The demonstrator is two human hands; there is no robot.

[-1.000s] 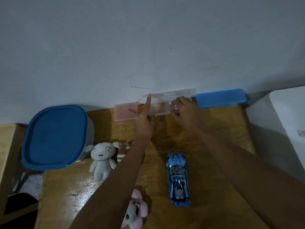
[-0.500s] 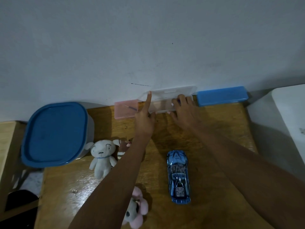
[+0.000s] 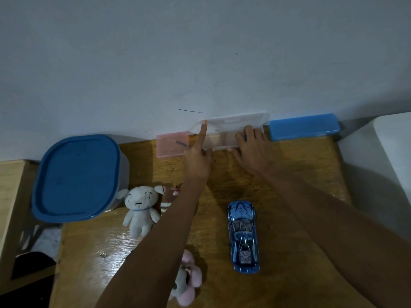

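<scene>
A clear plastic case [image 3: 219, 141] lies open at the back of the wooden table [image 3: 289, 174], its lid [image 3: 235, 122] leaning against the wall. My left hand [image 3: 198, 156] points its straight index finger up, and the fingertip touches the lid's left end. My right hand [image 3: 252, 147] rests on the right part of the case's tray, fingers spread over it and thumb at the front edge. A small blue bit shows between its fingers; what it is cannot be made out.
A pink case [image 3: 171, 144] lies left of the clear one and a blue case [image 3: 303, 126] to its right. A blue-lidded tub [image 3: 75, 176] stands at the left. On the table are a white plush [image 3: 141, 210], a pink plush [image 3: 188, 281] and a blue toy car [image 3: 243, 236]. A white box [image 3: 387, 165] stands at the right.
My right hand's fingers have uncurled and moved forward to lie over the tray. My left index finger stays on the lid.
</scene>
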